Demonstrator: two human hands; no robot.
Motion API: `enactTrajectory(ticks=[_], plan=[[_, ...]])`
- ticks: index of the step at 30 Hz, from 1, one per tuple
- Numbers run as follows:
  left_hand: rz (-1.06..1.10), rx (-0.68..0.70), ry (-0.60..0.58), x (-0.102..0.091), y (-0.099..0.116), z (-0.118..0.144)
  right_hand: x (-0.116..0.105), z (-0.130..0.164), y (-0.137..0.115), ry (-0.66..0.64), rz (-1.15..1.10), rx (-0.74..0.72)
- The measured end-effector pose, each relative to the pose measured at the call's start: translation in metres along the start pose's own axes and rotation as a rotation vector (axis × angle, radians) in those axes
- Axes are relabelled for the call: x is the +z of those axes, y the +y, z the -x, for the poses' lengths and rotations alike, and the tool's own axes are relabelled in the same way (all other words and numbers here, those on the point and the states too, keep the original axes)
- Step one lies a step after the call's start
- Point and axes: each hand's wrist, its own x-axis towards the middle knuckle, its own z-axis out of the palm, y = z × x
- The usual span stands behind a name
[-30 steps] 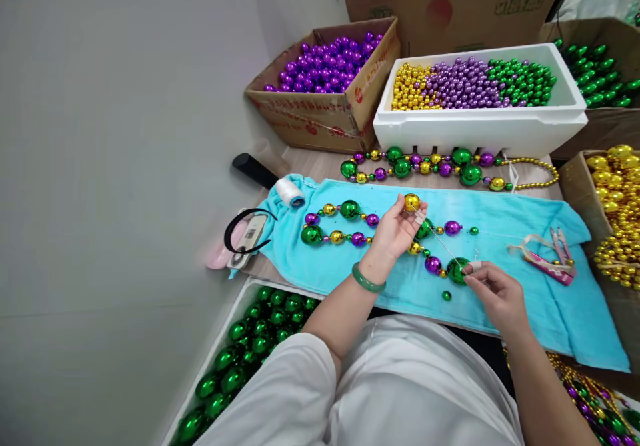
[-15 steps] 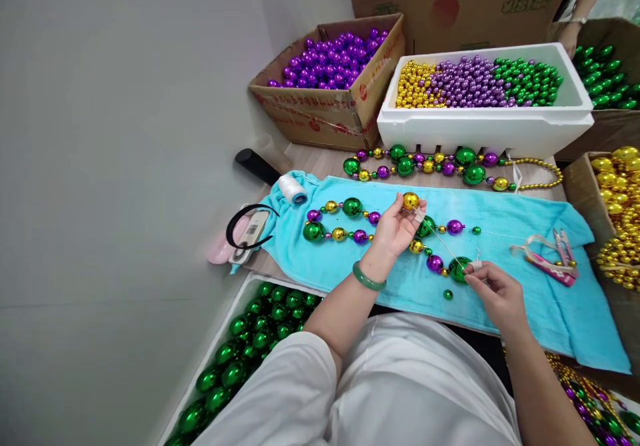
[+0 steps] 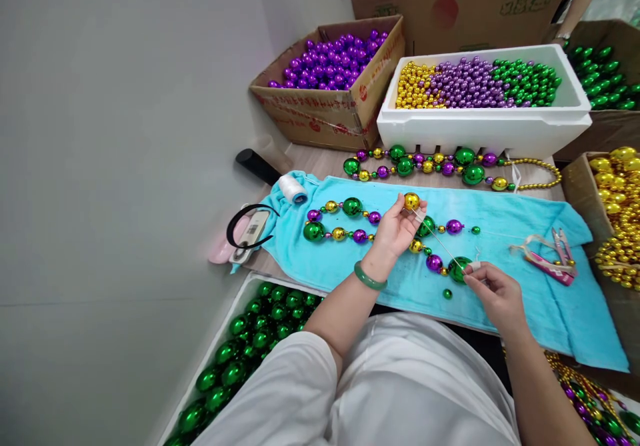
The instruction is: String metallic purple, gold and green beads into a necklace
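My left hand (image 3: pixel 397 229), wearing a green bangle, holds a shiny gold bead (image 3: pixel 412 201) between thumb and fingers. In my right hand (image 3: pixel 497 293) the thumb and forefinger pinch a thin needle-like rod (image 3: pixel 445 243), whose far end reaches the gold bead. Whether the tip is inside the bead is too small to tell. Under my hands lies a strand of green, gold and purple beads (image 3: pixel 353 207) on a turquoise towel (image 3: pixel 505 233). A loose small green bead (image 3: pixel 447 294) rests between my forearms, and another small green bead (image 3: pixel 476 231) lies farther back.
Pink-handled snips (image 3: pixel 553 269) lie at the towel's right, a thread spool (image 3: pixel 293 189) at its left. Behind are a second bead strand (image 3: pixel 473 175), a white foam box (image 3: pixel 485 126) and a carton of purple beads (image 3: pixel 310 116). A co-worker's arm (image 3: pixel 580 6) reaches in at top right.
My hands hold nearly the same pose with the gold bead and rod. The co-worker's hand at top right has moved down behind the foam box.
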Motion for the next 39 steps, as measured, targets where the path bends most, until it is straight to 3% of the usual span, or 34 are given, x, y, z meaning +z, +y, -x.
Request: enactTrajectory(ticks=[10,19,25,29,32,34,37,39], plan=[[-0.012,0.012,0.002,0.000,0.003,0.000,-0.001,0.000,-0.012,0.012,-0.051,-0.041],[-0.010,0.024,-0.004,-0.001,0.001,0.000,-0.001,0.000,-0.007,0.016,-0.021,-0.023],[-0.122,0.112,-0.147,-0.003,-0.010,0.010,0.002,-0.002,-0.008,0.045,-0.015,-0.031],[-0.212,0.101,-0.225,0.000,-0.025,0.024,0.008,-0.005,-0.008,0.068,-0.010,-0.038],[-0.354,0.042,-0.255,0.000,-0.036,0.035,0.010,-0.006,-0.013,0.110,-0.021,-0.038],[-0.511,0.074,-0.250,-0.005,-0.042,0.043,0.008,-0.007,-0.018,0.152,-0.046,-0.031],[-0.856,0.192,-0.275,-0.024,-0.051,0.054,0.000,-0.009,-0.020,0.244,-0.131,-0.021],[-1.119,0.161,-0.393,-0.043,-0.058,0.060,-0.005,-0.011,-0.018,0.287,-0.189,-0.009]])
